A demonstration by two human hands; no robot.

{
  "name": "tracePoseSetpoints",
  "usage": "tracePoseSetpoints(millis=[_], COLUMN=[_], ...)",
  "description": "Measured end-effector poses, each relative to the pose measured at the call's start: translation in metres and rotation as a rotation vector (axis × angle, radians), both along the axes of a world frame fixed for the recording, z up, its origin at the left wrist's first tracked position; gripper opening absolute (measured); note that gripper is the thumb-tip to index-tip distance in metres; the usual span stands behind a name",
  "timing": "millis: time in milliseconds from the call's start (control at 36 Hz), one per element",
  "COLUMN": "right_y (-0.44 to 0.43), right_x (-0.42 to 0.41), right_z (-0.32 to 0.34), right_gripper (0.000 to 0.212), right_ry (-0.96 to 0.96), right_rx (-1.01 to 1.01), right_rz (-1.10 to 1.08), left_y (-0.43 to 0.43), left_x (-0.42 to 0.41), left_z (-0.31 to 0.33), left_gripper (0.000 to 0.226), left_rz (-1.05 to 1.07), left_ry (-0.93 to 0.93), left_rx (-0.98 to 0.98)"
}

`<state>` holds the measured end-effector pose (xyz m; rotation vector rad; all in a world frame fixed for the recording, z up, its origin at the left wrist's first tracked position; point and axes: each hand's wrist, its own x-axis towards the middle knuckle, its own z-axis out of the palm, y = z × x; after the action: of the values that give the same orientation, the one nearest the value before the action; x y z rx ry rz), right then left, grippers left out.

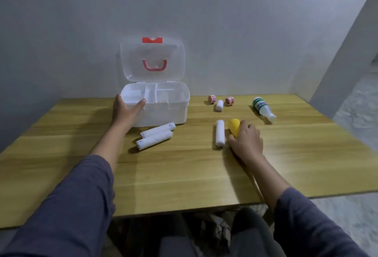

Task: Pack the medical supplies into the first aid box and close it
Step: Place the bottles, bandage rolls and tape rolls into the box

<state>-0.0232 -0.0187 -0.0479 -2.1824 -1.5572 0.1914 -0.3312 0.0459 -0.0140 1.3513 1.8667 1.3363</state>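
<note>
So, first aid box (163, 111) open on the wooden counter (184, 171), supplies lying loose around it.

Left hand (124, 111) grips the front left corner of the white plastic box, thumb hooked over the rim, clear lid (152, 60) standing upright with its red handle. Right hand (246, 139) is curled around a smooth yellow rounded thing (234, 127), fingers (250, 129) clasped over it. Just beside that lies a white gauze roll (219, 136), and two longer wrapped rolls (156, 136) sit touching each other in front of the box. Further back: a small white roll (219, 105) between two little red-and-white tape rolls (212, 99), and a white bottle (262, 108) with green banding, on its side.
</note>
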Motion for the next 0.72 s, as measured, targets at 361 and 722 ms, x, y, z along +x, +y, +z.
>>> tracePoseSetpoints(millis=[361, 722], right_y=[0.041, 0.09], right_x=[-0.007, -0.106], right_z=[0.063, 0.132], right_gripper=[0.052, 0.051], right_ry=[0.136, 0.096], right_rx=[0.213, 0.106], right_rz=[0.216, 0.636], left_y=[0.002, 0.008], left_x=[0.001, -0.008], left_z=[-0.003, -0.008], left_gripper=[0.085, 0.078], left_rz=[-0.004, -0.002], left_ry=[-0.027, -0.068], left_rx=[0.037, 0.09])
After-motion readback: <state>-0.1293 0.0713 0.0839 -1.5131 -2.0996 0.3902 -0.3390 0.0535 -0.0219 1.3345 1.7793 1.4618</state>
